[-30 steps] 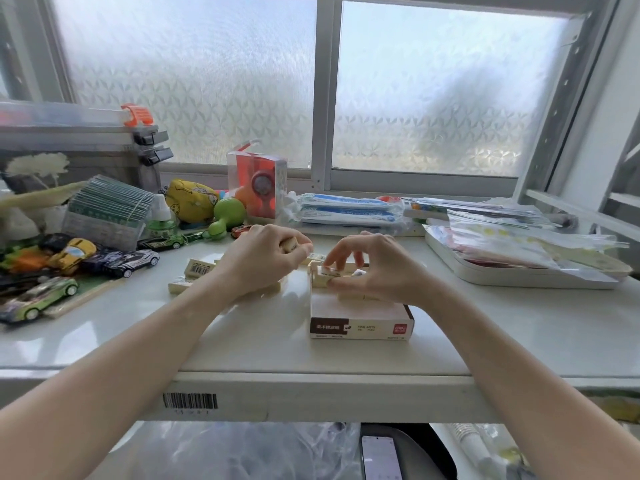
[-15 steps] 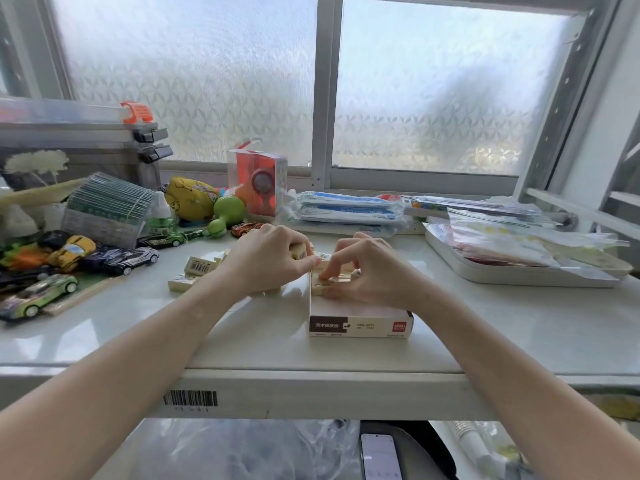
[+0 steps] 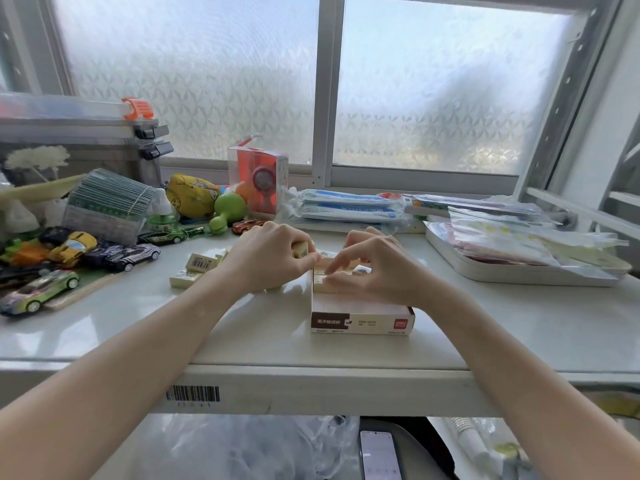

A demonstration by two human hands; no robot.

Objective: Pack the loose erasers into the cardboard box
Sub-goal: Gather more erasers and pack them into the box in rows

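Left hand (image 3: 268, 259), gripping a cream rectangular eraser (image 3: 300, 250), has reached the open cardboard box (image 3: 362, 315); right fingertips (image 3: 330, 270) now press erasers inside.

Toy cars (image 3: 131, 256) are lined up at 9 o'clock on the white shelf (image 3: 138, 317), w/ a banded card stack (image 3: 107, 209) behind them. A yellow plush (image 3: 190, 199) and green gourd toy (image 3: 227, 211) are seen at 11, an orange boxed item (image 3: 258, 183) just beside. Blue-white packets (image 3: 343, 209) are stacked at 12. A white tray (image 3: 519, 271) w/ plastic bags is set at 3. A phone (image 3: 379, 455) is seen at 6, below the shelf edge; a barcode sticker (image 3: 192, 393) is stuck on that edge.
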